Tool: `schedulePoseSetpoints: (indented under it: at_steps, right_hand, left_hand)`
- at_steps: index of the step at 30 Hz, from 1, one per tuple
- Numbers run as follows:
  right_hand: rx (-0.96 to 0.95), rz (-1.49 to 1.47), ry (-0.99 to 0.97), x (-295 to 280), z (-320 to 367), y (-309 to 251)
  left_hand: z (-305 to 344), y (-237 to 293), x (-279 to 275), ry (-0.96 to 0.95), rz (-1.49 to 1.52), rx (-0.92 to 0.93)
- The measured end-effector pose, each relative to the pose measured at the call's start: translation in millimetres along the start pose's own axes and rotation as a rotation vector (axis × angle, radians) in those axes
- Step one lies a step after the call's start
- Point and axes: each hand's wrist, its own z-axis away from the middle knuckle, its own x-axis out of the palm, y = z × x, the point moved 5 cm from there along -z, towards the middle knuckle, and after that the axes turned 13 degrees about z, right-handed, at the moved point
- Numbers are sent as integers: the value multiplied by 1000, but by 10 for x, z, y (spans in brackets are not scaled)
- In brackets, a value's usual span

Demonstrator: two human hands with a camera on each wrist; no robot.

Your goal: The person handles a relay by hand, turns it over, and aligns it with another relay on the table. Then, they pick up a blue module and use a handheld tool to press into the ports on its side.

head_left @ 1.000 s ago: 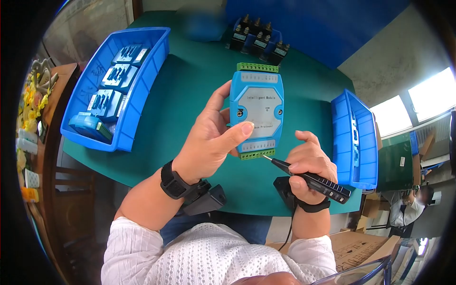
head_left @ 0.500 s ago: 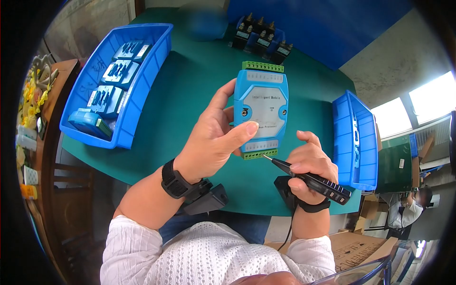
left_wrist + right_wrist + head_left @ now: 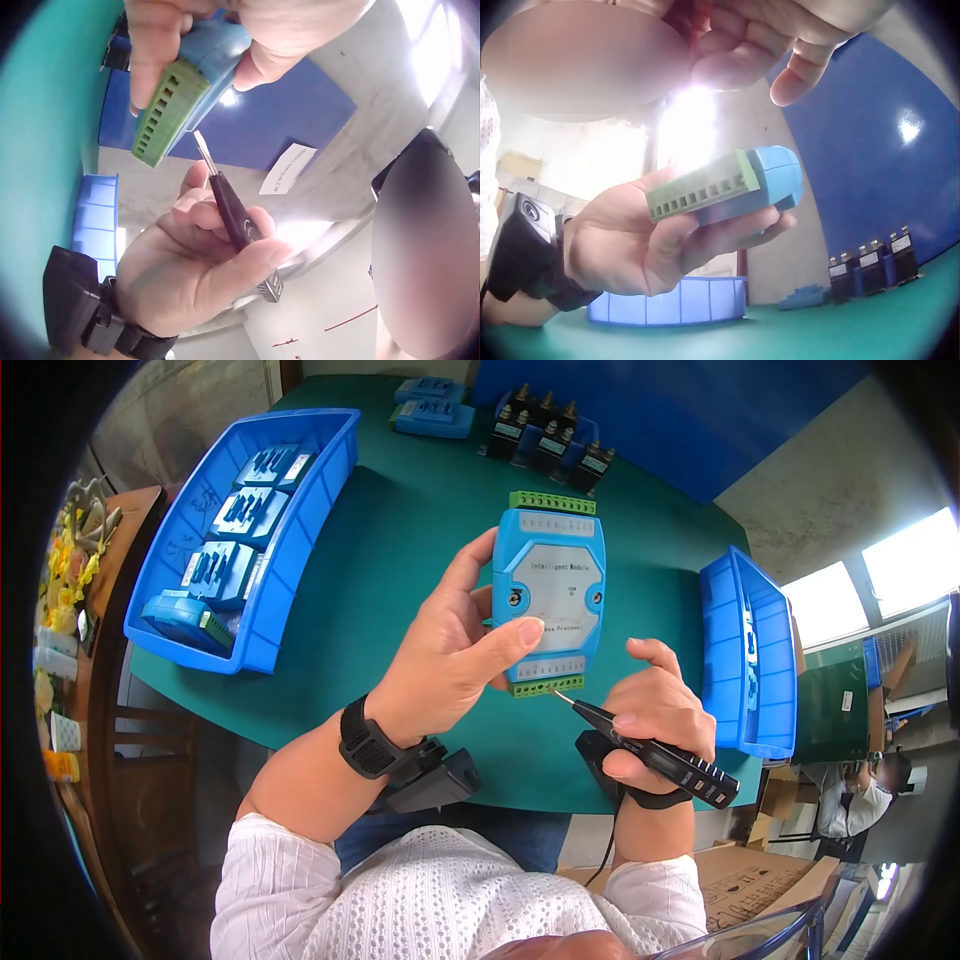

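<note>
My left hand (image 3: pixel 440 630) holds up a blue terminal-block module (image 3: pixel 550 595), its thumb on the grey label and its fingers behind. Green screw-terminal strips (image 3: pixel 553 502) line the module's far and near ends. In my right hand (image 3: pixel 660 710) is a black voltage tester screwdriver (image 3: pixel 665 760), pinched between thumb and fingers and slanting up to the left. Its thin metal tip is right at the near green strip. The left wrist view shows the flat blade (image 3: pixel 201 142) close beside the module. From the right wrist, the strip's row of square openings (image 3: pixel 697 195) shows, with the screwdriver hidden.
A blue bin (image 3: pixel 270 630) with several modules stands on the green table (image 3: pixel 400 560) at left. Another blue bin (image 3: pixel 715 660) with modules stands at right. At the back are stacked blue modules (image 3: pixel 435 420) and several black parts with metal posts (image 3: pixel 550 450).
Over the second the module has shifted slightly right in the head view. Since half a second ago, the screwdriver's handle end has dipped and turned, and my right hand has moved slightly with it.
</note>
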Motion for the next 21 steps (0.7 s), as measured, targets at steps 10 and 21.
schedulePoseSetpoints:
  at_steps: [10, 21]
  right_hand:
    - [14, 57, -60, 65, 11, 21]
    - [-11, 69, -65, 61, -5, -14]
  left_hand:
    - [15, 24, 26, 16, 13, -28]
    - [3, 1, 9, 22, -13, -15]
